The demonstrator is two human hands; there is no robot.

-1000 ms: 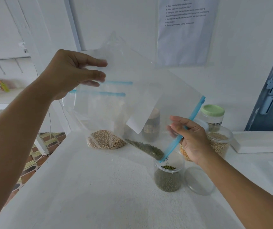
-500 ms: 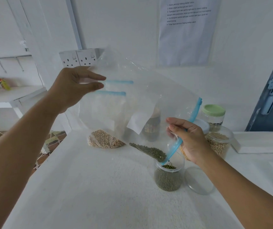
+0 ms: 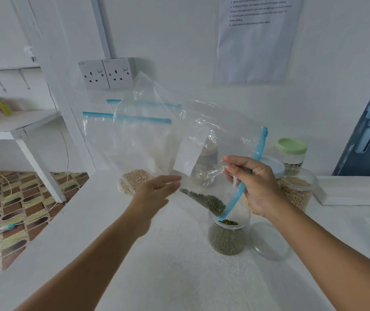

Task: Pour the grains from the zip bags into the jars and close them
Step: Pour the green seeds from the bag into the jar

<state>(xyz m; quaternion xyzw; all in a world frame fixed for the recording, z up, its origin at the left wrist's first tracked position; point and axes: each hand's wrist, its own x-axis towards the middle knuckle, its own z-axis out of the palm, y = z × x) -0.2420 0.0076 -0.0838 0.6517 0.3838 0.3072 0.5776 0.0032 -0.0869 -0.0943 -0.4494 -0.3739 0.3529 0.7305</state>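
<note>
Here the right hand (image 3: 260, 187) pinches the blue zip edge (image 3: 244, 182) of a clear zip bag (image 3: 204, 140), tilted so its green grains (image 3: 206, 201) gather at the low corner over the open jar (image 3: 227, 234) on the table (image 3: 157, 265). The left hand (image 3: 157, 191) is blurred, fingers stretched out and loose, just beside the bag's lower edge; contact cannot be told. A clear lid (image 3: 269, 241) lies next to the jar.
</note>
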